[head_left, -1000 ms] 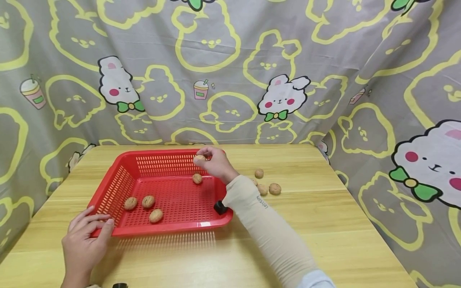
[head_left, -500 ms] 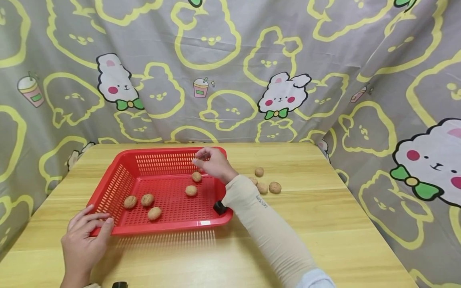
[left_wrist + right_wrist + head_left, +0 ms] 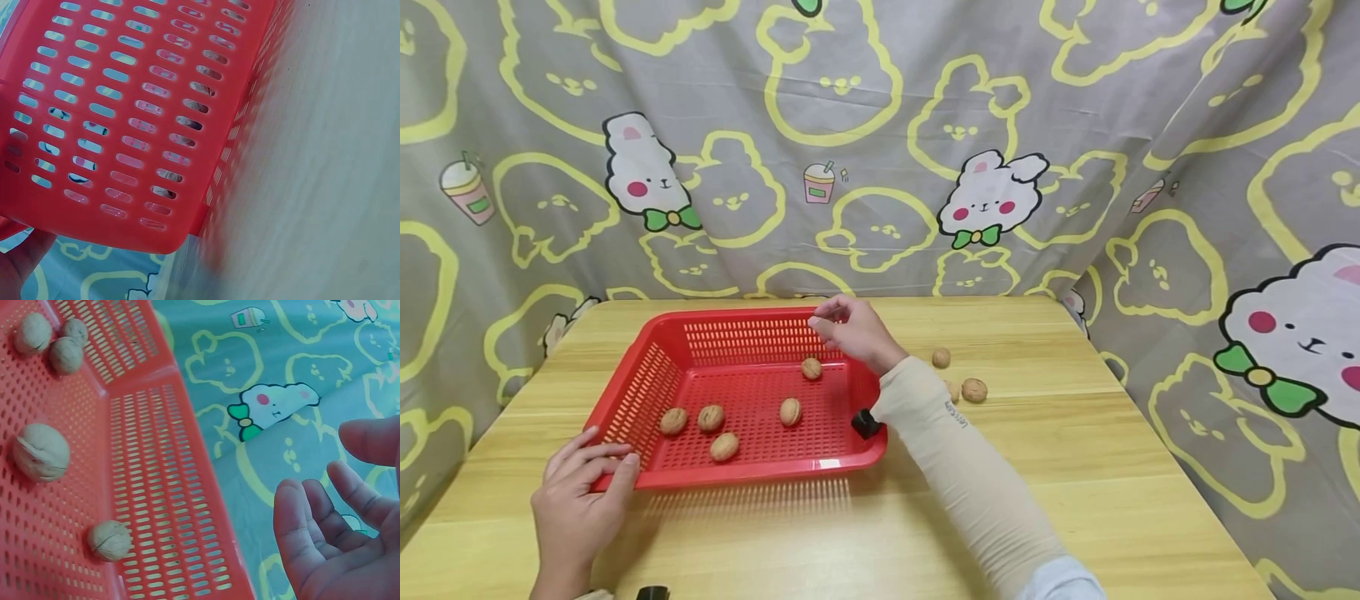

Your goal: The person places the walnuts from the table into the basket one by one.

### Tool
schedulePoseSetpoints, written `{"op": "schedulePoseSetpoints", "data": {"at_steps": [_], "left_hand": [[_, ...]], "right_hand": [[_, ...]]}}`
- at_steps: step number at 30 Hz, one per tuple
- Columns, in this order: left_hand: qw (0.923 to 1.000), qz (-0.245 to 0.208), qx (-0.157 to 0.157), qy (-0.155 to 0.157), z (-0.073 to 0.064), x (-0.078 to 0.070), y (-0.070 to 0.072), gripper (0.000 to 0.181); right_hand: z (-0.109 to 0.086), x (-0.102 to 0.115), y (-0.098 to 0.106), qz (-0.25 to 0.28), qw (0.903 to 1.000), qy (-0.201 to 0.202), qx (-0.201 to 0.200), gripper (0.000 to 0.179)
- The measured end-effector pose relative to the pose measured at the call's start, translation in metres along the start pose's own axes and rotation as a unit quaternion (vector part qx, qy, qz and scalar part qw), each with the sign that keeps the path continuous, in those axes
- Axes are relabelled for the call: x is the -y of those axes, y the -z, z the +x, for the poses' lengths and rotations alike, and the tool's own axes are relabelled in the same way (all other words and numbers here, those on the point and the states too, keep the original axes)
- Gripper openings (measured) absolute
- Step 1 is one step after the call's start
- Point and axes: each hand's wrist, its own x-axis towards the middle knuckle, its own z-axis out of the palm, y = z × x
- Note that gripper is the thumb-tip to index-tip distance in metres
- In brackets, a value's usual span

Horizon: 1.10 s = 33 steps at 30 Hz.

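Several walnuts lie in a red plastic basket with slotted walls. One walnut is near the middle of its floor, another walnut near the back wall, and a group of walnuts sits at the left. My left hand grips the basket's near left corner, fingers over the rim. Over the back right corner is my right hand, holding nothing; its fingers are loosely bent and apart from the thumb in the right wrist view.
Right of the basket, loose walnuts lie on the wooden table, one partly hidden by the right sleeve. A patterned curtain hangs behind and at both sides. A black wrist piece overlaps the basket's right side.
My right hand has let go of a walnut, which dropped into the basket and rolled toward the near side. That hand has then risen slightly and shifted right. The left hand stays put.
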Motion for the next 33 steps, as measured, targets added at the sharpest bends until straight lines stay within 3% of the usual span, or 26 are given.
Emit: {"op": "schedulePoseSetpoints", "data": {"at_steps": [8,17,33], "left_hand": [[1.0,0.004,0.0,0.006,-0.001,0.0,0.0,0.02],[0.9998,0.008,0.0,0.021,-0.002,0.002,0.0,0.019],[1.0,0.003,-0.002,0.009,-0.002,0.005,-0.001,0.02]], "right_hand": [[-0.003,0.003,0.019,0.02,0.9993,0.023,-0.023,0.019],[-0.01,-0.006,0.053,-0.011,0.9975,0.029,-0.064,0.022],[-0.04,-0.067,0.134,-0.124,0.9864,-0.035,-0.102,0.025]]}}
